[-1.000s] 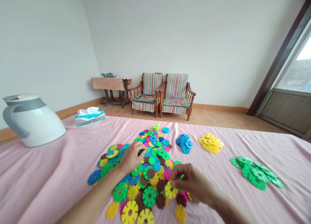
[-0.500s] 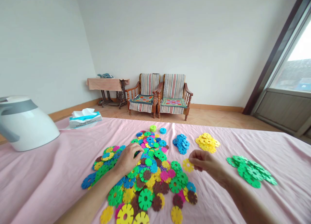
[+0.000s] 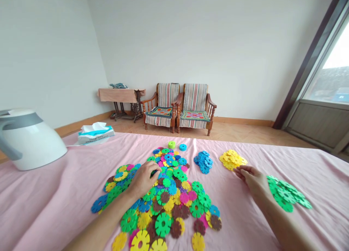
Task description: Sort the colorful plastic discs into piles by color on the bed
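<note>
Hands at the disc piles on the pink tabletop (image 3: 54, 193)

Left hand (image 3: 143, 178) curled into mixed pile (image 3: 163, 193), apparently pinching a disc; right hand (image 3: 252, 178) spread, fingertips near yellow pile (image 3: 231, 159). Risk: its forearm scattering green pile (image 3: 286, 194).

Bare pink cloth (image 3: 245, 214) is lying open between the mixed disc heap (image 3: 166, 193) and the green disc pile (image 3: 287, 196); a kettle (image 3: 29, 140) is blocking the left.

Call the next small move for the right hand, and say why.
Probably bring the right hand back to the mixed pile for another yellow disc. Its fingers are spread beside the yellow pile and look empty, while yellow discs lie among the mixed colours. Blue pile and green pile are already separate. The left hand rests on the mixed pile.
</note>
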A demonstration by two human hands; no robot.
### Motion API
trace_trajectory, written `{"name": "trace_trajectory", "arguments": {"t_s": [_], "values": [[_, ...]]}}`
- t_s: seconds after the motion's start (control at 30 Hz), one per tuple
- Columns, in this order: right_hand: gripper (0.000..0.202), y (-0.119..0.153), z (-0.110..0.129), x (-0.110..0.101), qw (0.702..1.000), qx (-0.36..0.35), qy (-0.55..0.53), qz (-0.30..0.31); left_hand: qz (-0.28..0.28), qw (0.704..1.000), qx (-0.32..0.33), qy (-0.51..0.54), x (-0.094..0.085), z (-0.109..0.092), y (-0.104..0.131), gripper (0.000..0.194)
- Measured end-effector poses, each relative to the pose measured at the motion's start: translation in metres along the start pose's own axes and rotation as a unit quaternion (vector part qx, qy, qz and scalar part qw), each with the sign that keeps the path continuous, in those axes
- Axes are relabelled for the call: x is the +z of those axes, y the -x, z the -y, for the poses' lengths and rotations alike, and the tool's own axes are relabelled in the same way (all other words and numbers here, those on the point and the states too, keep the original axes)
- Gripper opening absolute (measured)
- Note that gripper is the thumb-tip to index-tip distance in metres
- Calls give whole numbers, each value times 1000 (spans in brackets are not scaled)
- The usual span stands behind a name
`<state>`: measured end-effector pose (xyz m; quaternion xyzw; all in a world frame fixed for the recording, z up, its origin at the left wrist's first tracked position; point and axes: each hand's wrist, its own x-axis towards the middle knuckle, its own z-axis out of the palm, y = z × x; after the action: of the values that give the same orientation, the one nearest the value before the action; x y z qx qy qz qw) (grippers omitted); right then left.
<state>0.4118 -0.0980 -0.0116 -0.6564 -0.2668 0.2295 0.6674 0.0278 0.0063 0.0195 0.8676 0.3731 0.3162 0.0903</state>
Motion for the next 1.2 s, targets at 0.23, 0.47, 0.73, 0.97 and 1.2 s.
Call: {"name": "trace_trajectory", "arguments": {"t_s": [0.23, 0.47, 0.73, 0.97, 1.2], "values": [[20, 74, 34, 48, 967, -105, 80, 220, 4, 1000, -7, -2, -1, -3, 1, 17], [23, 206, 48, 108, 712, -402, 246, 520, 8, 1000, -9, -3, 1, -3, 2, 18], [16, 240, -8, 151, 619, -687, 211, 317, 5, 1000, -6, -5, 2, 0, 2, 16], [19, 196, 28, 107, 647, -585, 295, 390, 3, 1000, -4, -5, 3, 1, 2, 16], [40, 164, 42, 79, 760, -369, 321, 429, 5, 1000, -4, -6, 4, 1, 2, 16]]}}
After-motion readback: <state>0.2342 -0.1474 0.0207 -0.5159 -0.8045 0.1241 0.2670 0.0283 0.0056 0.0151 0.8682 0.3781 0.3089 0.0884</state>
